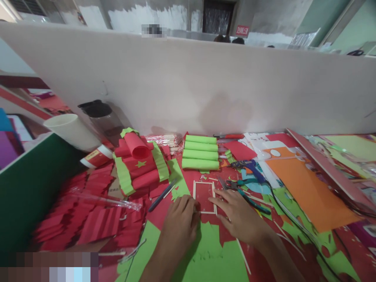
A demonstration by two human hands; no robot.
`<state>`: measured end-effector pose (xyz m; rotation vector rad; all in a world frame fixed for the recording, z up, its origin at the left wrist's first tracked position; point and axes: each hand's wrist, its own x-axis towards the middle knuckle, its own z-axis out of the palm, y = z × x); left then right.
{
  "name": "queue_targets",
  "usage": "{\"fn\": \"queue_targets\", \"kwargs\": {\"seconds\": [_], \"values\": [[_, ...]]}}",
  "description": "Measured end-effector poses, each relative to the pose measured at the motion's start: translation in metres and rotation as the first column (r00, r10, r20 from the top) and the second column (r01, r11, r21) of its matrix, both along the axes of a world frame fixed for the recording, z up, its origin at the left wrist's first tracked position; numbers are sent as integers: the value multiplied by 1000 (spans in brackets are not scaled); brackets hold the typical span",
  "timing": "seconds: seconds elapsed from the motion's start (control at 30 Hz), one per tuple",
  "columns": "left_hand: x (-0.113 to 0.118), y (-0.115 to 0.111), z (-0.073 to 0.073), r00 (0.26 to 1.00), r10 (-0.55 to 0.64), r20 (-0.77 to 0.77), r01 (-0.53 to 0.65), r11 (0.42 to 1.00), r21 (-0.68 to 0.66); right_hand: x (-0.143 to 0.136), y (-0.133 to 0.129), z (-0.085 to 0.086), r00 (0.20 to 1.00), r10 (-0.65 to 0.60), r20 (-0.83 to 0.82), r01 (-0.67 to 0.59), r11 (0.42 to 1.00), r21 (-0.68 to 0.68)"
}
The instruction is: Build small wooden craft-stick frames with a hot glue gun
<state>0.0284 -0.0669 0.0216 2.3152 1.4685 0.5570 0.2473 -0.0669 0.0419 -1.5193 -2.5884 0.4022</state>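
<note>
A small rectangular frame of pale sticks (205,183) lies on red paper in the middle of the table. My left hand (182,215) is at its lower left corner, fingers curled together; what they hold, if anything, is hidden. On the frame's right side rest the spread fingertips of my right hand (235,209), with nothing gripped. Green paper (205,250) lies beneath and in front of my hands. Behind the frame is a row of rolled green paper tubes (201,152). A red and green paper piece with a star (141,164) stands to the left.
Stacked red paper strips (100,225) fill the left, beside a green box wall (26,196). Right of my hands are green-handled pliers (254,201), a blue glue gun (257,172) with its cord, and orange paper (314,196). A dark pen (161,196) lies left. A pale partition (176,86) rises behind.
</note>
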Motion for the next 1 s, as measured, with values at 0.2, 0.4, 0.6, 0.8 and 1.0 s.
{"fn": "queue_targets", "kwargs": {"seconds": [0.2,0.4,0.6,0.8,1.0], "values": [[0,0,2,1000,-1,13,1,1000,9,1,0,-1,1000,0,8,0,1000,3],[0,0,1,1000,-1,17,1,1000,1,1,0,-1,1000,-4,1,4,1000,8],[-2,0,0,1000,2,21,-2,1000,-13,2,0,1,1000,-4,1,4,1000,0],[-3,-1,-6,999,21,38,-22,1000,1,1,-1,1,1000,-11,3,11,1000,-3],[-4,2,-7,999,1,36,-1,1000,1,2,-1,1,1000,-16,-10,16,1000,-8]]}}
